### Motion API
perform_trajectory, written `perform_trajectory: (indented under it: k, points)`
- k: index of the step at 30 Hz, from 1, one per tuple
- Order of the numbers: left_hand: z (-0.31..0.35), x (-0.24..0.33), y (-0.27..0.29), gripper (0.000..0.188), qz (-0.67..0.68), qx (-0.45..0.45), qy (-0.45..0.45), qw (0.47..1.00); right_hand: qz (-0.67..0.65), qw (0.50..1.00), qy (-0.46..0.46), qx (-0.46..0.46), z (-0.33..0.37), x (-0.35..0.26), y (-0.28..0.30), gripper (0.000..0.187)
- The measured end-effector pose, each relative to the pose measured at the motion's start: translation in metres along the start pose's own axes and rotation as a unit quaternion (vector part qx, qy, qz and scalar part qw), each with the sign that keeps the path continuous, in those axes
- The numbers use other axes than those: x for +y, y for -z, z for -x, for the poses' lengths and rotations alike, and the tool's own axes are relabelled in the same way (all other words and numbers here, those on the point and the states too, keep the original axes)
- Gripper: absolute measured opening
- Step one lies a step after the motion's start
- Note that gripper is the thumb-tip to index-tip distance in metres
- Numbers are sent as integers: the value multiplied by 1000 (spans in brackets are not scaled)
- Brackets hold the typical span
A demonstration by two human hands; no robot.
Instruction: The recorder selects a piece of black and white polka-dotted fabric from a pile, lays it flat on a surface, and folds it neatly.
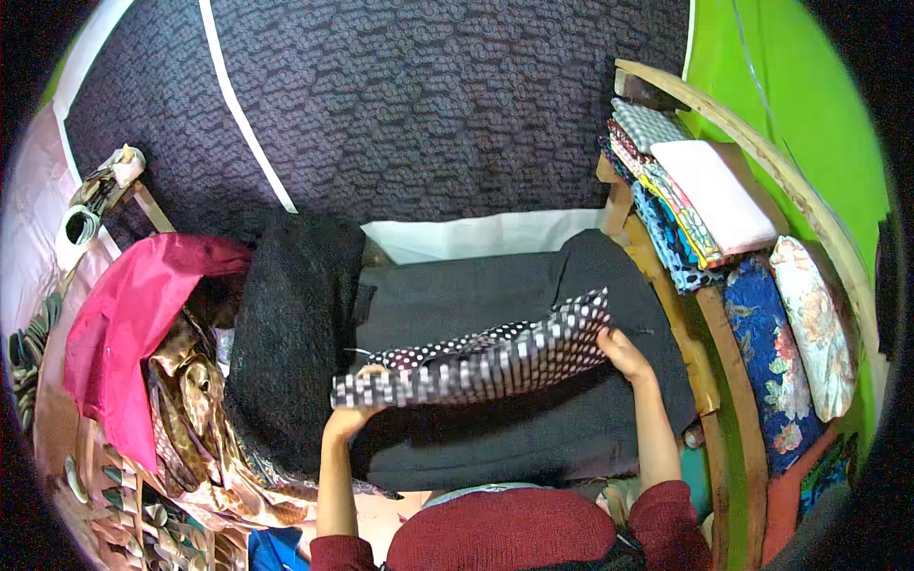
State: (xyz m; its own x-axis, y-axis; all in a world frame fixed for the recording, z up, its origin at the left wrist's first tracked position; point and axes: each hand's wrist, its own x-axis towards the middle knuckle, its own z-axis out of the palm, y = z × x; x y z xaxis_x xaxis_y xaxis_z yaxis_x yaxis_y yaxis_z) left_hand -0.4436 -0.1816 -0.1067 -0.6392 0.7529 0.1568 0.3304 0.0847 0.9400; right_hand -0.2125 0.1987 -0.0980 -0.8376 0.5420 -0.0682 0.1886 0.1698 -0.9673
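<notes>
The left hand [352, 419] and right hand [625, 354] grasp opposite ends of a folded black-and-white dotted cloth [486, 376]. Smooth black fabric [505, 447] lies beneath it.

Fabric [476, 374] over worktop [457, 295], pile [697, 195] right

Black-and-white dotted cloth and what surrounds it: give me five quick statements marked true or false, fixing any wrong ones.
1. The left hand holds the black-and-white dotted cloth. True.
2. The right hand is empty. False: the right hand grips the dotted cloth's right end.
3. The folded plain white cloth lies on a stack of folded patterned fabrics. True.
4. The bright pink fabric is at the picture's right. False: the pink fabric is at the left.
5. The folded dark blue floral fabric lies left of the folded white floral fabric. True.
</notes>
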Motion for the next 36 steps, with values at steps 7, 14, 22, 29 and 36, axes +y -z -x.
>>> perform_trajectory:
  k: [7, 14, 22, 29, 36]
  points:
    - [39, -12, -18, 30, -19, -122, -19, 992, 183, 975, 81, -92, 58, 30, -12, 27]
    - [75, -20, -5, 34, -82, -118, -21, 989, 117, 992, 9, 38, 116, 69, 5, 24]
    - [101, 4, -9, 29, -191, -42, -9, 981, 251, 954, 165, -16, 138, 34, 24, 21]
    - [92, 57, -38, 34, -324, 27, -36, 945, 171, 975, 127, 59, 142, 9, 4, 31]
    - [57, 37, -123, 56, -375, -112, -90, 916, 292, 942, 114, 123, 117, 22, -24, 33]
